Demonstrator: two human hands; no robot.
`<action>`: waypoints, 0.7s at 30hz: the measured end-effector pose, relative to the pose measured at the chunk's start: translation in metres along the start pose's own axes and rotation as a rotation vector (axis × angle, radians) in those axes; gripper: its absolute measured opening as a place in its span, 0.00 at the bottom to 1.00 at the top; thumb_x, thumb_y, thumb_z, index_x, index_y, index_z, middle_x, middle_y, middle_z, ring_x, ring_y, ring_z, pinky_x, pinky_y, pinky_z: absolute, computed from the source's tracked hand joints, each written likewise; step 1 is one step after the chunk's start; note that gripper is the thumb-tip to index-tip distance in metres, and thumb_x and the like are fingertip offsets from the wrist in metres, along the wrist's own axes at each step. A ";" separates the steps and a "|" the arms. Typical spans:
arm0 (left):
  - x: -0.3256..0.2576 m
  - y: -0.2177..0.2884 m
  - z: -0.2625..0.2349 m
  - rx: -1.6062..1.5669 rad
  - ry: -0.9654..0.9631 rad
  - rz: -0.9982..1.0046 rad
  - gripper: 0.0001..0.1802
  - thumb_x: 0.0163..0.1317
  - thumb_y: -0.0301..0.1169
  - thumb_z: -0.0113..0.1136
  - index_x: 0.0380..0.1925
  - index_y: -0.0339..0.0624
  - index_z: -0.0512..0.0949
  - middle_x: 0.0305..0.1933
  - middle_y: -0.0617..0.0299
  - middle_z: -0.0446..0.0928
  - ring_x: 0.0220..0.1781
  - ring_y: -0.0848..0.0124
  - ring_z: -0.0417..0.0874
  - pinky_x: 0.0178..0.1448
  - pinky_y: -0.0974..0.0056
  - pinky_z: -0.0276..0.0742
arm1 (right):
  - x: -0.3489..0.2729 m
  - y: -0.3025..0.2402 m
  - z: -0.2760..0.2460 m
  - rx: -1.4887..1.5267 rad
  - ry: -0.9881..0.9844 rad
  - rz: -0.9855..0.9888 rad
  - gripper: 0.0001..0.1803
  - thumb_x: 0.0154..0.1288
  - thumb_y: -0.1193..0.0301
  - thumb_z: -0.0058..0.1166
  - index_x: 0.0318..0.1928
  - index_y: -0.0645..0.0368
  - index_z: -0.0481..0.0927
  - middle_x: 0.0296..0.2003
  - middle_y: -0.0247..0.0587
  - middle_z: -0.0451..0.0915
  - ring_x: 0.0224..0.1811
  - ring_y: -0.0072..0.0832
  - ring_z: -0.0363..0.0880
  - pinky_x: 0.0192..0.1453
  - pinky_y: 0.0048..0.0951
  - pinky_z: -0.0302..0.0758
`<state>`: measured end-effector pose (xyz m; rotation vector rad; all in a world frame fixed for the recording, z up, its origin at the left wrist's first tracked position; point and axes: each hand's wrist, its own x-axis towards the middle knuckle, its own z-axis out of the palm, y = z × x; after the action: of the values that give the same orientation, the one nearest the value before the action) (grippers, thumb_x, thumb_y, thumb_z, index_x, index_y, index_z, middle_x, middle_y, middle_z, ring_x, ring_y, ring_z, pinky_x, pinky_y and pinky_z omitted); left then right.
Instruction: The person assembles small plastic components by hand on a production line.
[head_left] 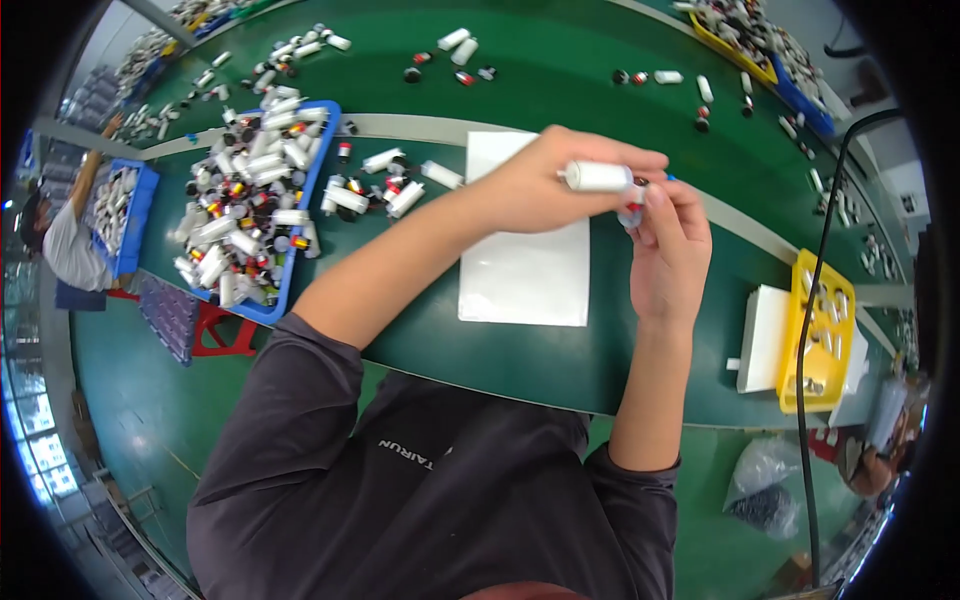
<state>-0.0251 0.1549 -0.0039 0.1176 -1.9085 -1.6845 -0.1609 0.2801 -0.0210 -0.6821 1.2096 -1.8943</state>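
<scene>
My left hand point(545, 180) is closed around a small white cylinder point(598, 177) with a narrow tip at one end, held above a white sheet point(525, 285). Close against it, my right hand point(672, 240) pinches a small clear-and-red part point(632, 208) at the cylinder's other end. The fingers partly cover where the two pieces meet, so I cannot tell whether they are joined. To the left, several loose white cylinders point(405, 198) with red and black parts lie on the green table point(420, 275).
A blue tray point(298, 270) heaped with white cylinders and coloured parts stands left. At right are a white box point(762, 338) and a yellow tray point(845, 375) with small parts, crossed by a black cable point(808, 330). Beyond runs a green belt point(560, 60) carrying scattered pieces.
</scene>
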 end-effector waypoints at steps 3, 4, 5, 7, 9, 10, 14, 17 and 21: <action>0.001 0.009 0.000 -0.036 -0.019 0.007 0.23 0.66 0.21 0.64 0.62 0.35 0.78 0.55 0.54 0.85 0.57 0.69 0.84 0.61 0.64 0.80 | 0.004 -0.005 0.000 0.253 0.020 0.136 0.11 0.70 0.74 0.62 0.50 0.59 0.77 0.39 0.32 0.81 0.35 0.17 0.74 0.44 0.24 0.70; 0.005 0.006 -0.006 -0.097 -0.023 -0.015 0.23 0.66 0.21 0.65 0.61 0.35 0.77 0.54 0.53 0.85 0.57 0.69 0.84 0.60 0.63 0.81 | 0.010 0.002 -0.010 0.289 -0.070 0.184 0.11 0.71 0.73 0.61 0.50 0.57 0.75 0.39 0.31 0.80 0.35 0.18 0.74 0.46 0.26 0.70; 0.012 0.006 -0.011 -0.166 -0.030 -0.039 0.23 0.65 0.20 0.65 0.61 0.35 0.77 0.53 0.51 0.85 0.57 0.69 0.84 0.59 0.63 0.82 | 0.012 0.007 -0.018 0.320 -0.153 0.234 0.12 0.71 0.72 0.60 0.50 0.54 0.72 0.39 0.29 0.79 0.35 0.19 0.74 0.48 0.27 0.71; 0.034 0.024 -0.048 0.025 0.094 -0.058 0.19 0.63 0.21 0.66 0.55 0.34 0.79 0.48 0.52 0.86 0.51 0.67 0.87 0.57 0.62 0.83 | 0.009 0.011 -0.021 0.273 -0.122 0.205 0.14 0.70 0.70 0.62 0.52 0.53 0.74 0.36 0.28 0.77 0.32 0.19 0.72 0.49 0.27 0.72; 0.051 0.029 -0.119 0.662 0.337 -0.061 0.17 0.61 0.36 0.70 0.46 0.40 0.84 0.40 0.56 0.87 0.38 0.73 0.88 0.44 0.64 0.85 | -0.019 -0.005 0.007 -0.735 -0.255 -0.122 0.24 0.64 0.65 0.66 0.58 0.54 0.75 0.45 0.37 0.80 0.43 0.29 0.78 0.59 0.36 0.73; 0.054 0.057 -0.131 0.641 0.403 -0.110 0.13 0.76 0.38 0.51 0.48 0.41 0.75 0.34 0.59 0.80 0.31 0.71 0.82 0.33 0.68 0.78 | -0.034 -0.009 0.017 -1.030 -0.453 -0.294 0.31 0.60 0.62 0.69 0.62 0.53 0.74 0.52 0.44 0.77 0.54 0.37 0.76 0.64 0.43 0.69; 0.012 -0.006 -0.357 1.426 0.473 -0.259 0.20 0.62 0.36 0.65 0.53 0.39 0.82 0.48 0.53 0.86 0.47 0.59 0.88 0.53 0.58 0.84 | -0.094 0.008 0.030 -1.526 -0.808 -0.406 0.46 0.52 0.50 0.71 0.70 0.51 0.71 0.72 0.59 0.62 0.77 0.56 0.55 0.75 0.61 0.56; 0.007 -0.034 -0.355 1.646 0.312 -0.634 0.26 0.63 0.39 0.64 0.60 0.38 0.78 0.61 0.45 0.80 0.62 0.51 0.81 0.66 0.55 0.76 | -0.118 0.013 0.018 -1.565 -0.744 -0.295 0.48 0.51 0.46 0.71 0.70 0.50 0.70 0.73 0.60 0.59 0.76 0.59 0.56 0.72 0.65 0.57; 0.024 -0.079 -0.319 1.121 0.332 -0.497 0.44 0.65 0.62 0.58 0.67 0.34 0.72 0.66 0.42 0.75 0.67 0.51 0.77 0.69 0.56 0.72 | -0.142 0.003 0.020 -1.616 -0.822 -0.285 0.42 0.52 0.51 0.70 0.67 0.51 0.73 0.71 0.57 0.63 0.73 0.55 0.61 0.69 0.62 0.62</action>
<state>0.0827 -0.1515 -0.0593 1.2823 -2.4122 -0.5524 -0.0656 0.3873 -0.0199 -2.2031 1.8607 -0.2109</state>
